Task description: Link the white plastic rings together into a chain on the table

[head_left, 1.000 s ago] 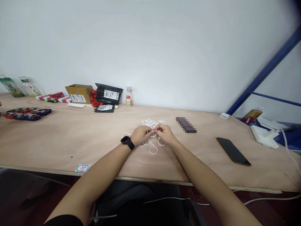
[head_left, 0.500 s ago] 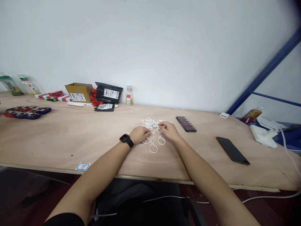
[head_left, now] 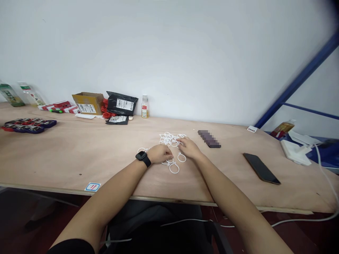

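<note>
A pile of white plastic rings (head_left: 167, 138), each with a small clasp, lies on the wooden table (head_left: 111, 148). My left hand (head_left: 159, 153), with a black watch on its wrist, is closed in a pinch on a white ring just in front of the pile. Its fingertips partly hide that ring. My right hand (head_left: 189, 146) bends its fingers onto a ring at the pile's right edge, thumb and forefinger together. One loose ring (head_left: 181, 157) lies between the hands, and another ring (head_left: 174, 168) lies nearer me. More rings (head_left: 143, 150) show behind my left wrist.
A pixelated dark phone-like slab (head_left: 209, 138) and a black phone (head_left: 261, 168) lie to the right. Along the wall stand a small bottle (head_left: 144, 106), a black parcel bag (head_left: 122, 103) and a cardboard box (head_left: 88, 103). A white charger (head_left: 295, 152) sits far right.
My left hand has come slightly towards me, its fingertips now lower over the front rings. The nearest ring has shifted a little towards me and right. My right hand has barely moved.
</note>
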